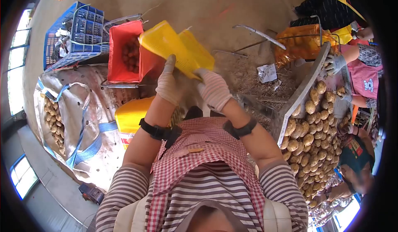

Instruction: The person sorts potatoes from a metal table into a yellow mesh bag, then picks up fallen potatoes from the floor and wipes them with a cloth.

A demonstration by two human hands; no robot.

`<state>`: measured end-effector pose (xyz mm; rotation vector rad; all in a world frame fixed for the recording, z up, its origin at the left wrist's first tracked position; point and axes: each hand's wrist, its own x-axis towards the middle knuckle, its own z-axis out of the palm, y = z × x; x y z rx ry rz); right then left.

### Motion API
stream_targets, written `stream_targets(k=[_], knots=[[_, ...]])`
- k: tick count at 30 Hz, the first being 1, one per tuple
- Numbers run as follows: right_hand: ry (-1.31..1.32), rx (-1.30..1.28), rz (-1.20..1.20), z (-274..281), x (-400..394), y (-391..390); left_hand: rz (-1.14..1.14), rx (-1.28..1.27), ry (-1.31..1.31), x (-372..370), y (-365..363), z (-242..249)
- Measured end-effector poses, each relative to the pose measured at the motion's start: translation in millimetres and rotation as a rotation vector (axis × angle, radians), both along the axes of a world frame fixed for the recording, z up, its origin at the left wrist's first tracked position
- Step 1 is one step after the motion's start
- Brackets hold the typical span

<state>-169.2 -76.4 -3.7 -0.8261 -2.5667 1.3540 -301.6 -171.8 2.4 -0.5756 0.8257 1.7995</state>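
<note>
A yellow mesh bag (pixel 176 47) is stretched out in front of me, its far end folded into two flaps. My left hand (pixel 169 80), in a striped white glove, is closed on the bag's near left side. The gloved right hand (pixel 214 90) pinches the near right edge, around a fold of the mesh. Some fingers of both hands are hidden behind the bag and each other. Just beyond my left hand, a red bag (pixel 124 35) hangs open on a metal frame, with potatoes (pixel 131 56) inside.
Potatoes (pixel 309 138) cover a metal-edged sorting table (pixel 300 85) on my right, where co-workers stand. A filled orange mesh bag (pixel 296 41) is on a rack. Blue crates (pixel 87 29), a large white sack (pixel 99 116) and a yellow bag (pixel 134 114) are left.
</note>
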Motion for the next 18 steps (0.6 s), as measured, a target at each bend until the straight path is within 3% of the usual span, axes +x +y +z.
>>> stream_targets(k=[1, 2, 4, 5, 7, 12, 14, 15, 16, 17, 18], knots=[[-0.062, -0.153, 0.001, 0, 3, 12, -0.027, 0.095, 0.044, 2, 2, 6], [-0.072, -0.149, 0.0, -7, 9, 19, -0.026, 0.1, 0.035, 2, 0, 3], [-0.017, -0.782, -0.182, -20, 17, 27, -0.317, -0.026, 0.272, -3, -5, -4], [0.075, -0.898, -0.203, -25, 22, 27, -0.318, -0.019, 0.27, -1, -3, -7], [0.053, -0.907, -0.194, -21, 26, 30, -0.458, -0.248, 0.473, 8, 2, -9], [0.002, -0.826, -0.149, -15, 36, 37, -0.532, -0.262, 0.663, 12, 22, -27], [0.0, -0.632, -0.026, -17, 45, 39, -0.545, -0.302, 0.732, 7, 22, -31], [0.01, -0.63, -0.06, -36, 59, 47, -0.443, -0.138, 0.559, 2, 23, -16], [0.078, -0.471, -0.253, -65, 71, 54, -0.328, 0.011, 0.375, -4, 15, -2], [0.145, -0.305, -0.442, -82, 81, 65, -0.334, 0.108, 0.328, -12, 4, 11], [0.15, -0.301, -0.463, -84, 87, 80, -0.343, 0.205, 0.281, -19, -8, 25]])
